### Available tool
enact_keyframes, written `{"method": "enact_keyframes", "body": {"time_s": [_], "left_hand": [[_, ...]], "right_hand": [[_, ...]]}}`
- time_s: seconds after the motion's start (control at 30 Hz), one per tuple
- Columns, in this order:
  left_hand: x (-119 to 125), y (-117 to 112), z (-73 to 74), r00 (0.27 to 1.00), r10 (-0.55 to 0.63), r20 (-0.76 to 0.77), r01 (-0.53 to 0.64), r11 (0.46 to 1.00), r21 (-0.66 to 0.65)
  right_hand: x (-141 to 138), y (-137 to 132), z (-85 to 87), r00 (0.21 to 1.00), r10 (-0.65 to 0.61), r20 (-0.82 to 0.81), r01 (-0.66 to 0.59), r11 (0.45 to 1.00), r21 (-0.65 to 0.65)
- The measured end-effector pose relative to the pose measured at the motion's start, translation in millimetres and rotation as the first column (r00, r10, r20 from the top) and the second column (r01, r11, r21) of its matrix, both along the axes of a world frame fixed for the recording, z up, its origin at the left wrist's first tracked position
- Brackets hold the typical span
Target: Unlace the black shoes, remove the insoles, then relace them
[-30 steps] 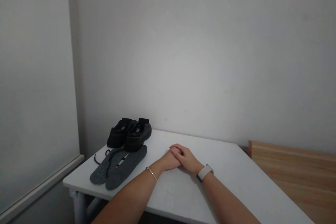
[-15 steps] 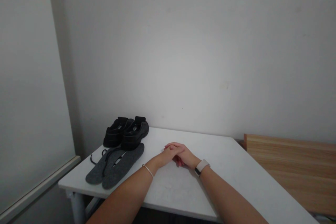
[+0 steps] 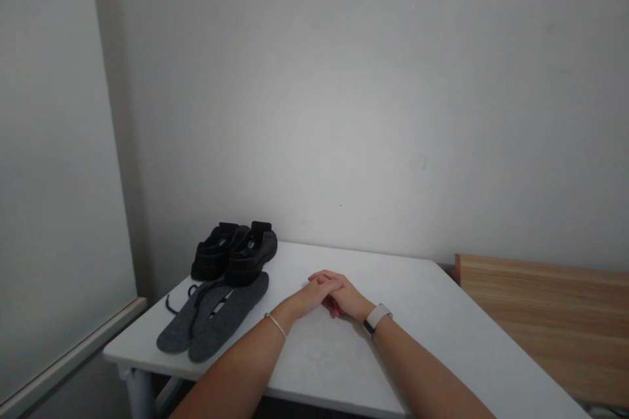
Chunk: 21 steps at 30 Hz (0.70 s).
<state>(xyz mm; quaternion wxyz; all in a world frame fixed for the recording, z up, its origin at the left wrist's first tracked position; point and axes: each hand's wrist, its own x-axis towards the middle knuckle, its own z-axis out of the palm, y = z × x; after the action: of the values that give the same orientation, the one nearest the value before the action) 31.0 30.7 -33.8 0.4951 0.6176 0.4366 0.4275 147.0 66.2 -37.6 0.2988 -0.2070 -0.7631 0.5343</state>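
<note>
Taking the clasped hands as the centre of the dial, two flat dark grey insoles (image 3: pixel 212 319) lie side by side at about nine o'clock, near the left edge of the white worktop (image 3: pixel 432 330). A thin black lace (image 3: pixel 192 292) loops across them. At ten o'clock, touching the far ends of the insoles, a pair of black shoes (image 3: pixel 234 253) stands close together near the wall, their openings facing up.

The left hand (image 3: pixel 305 299), with a thin bracelet (image 3: pixel 276 325) on its wrist, rests on the worktop. Its fingers are laid loosely over those of the right hand (image 3: pixel 348 296), which wears a pale watch (image 3: pixel 376 318). Both hands are relaxed, not clenched, and grip no object. They lie well apart from the insoles. At three o'clock, a light wooden board (image 3: pixel 540 314) sits past the worktop's right edge.
</note>
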Motion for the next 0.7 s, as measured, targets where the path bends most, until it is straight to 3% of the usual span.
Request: {"method": "enact_keyframes", "body": {"time_s": [0.7], "left_hand": [[0, -4, 3.4, 0.999, 0.005, -0.053, -0.003, 1.000, 0.026]], "right_hand": [[0, -9, 9.7, 1.000, -0.004, -0.016, 0.004, 1.000, -0.024]]}}
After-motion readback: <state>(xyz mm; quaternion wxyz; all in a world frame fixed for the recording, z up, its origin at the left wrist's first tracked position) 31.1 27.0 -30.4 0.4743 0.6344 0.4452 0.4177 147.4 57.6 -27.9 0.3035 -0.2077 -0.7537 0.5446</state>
